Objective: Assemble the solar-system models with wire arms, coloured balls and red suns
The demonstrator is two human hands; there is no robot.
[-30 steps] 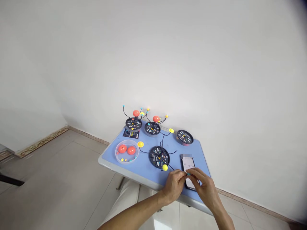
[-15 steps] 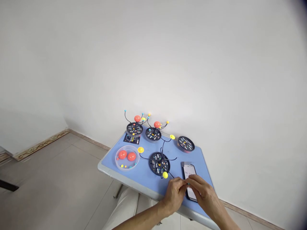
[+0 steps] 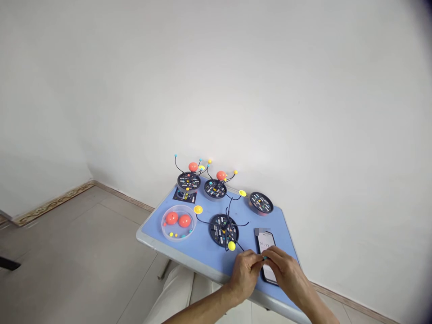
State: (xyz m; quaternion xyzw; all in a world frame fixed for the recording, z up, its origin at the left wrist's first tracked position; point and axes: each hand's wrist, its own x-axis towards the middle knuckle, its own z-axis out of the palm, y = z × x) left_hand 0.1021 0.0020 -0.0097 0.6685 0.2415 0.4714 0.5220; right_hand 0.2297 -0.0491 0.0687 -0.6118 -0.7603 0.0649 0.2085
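Observation:
On the blue table [image 3: 202, 243] a black round base [image 3: 223, 229] carries thin black wire arms with yellow balls at their ends. One arm runs toward my hands. My left hand [image 3: 245, 272] pinches the end of that arm. My right hand [image 3: 286, 272] pinches a small teal bead [image 3: 264, 258] right against the left fingertips, above a phone [image 3: 266, 252] that shows a timer.
A clear dish [image 3: 178, 223] with two orange balls and small beads sits at the left. Two assembled models [image 3: 189, 176] [image 3: 216, 184] and a bare black base [image 3: 261, 203] stand at the back by the white wall. A black card [image 3: 184, 195] lies under the back left model.
The view has shifted a little, so the table sits lower in the frame. My hands stay pinched together over the phone, hardly moved.

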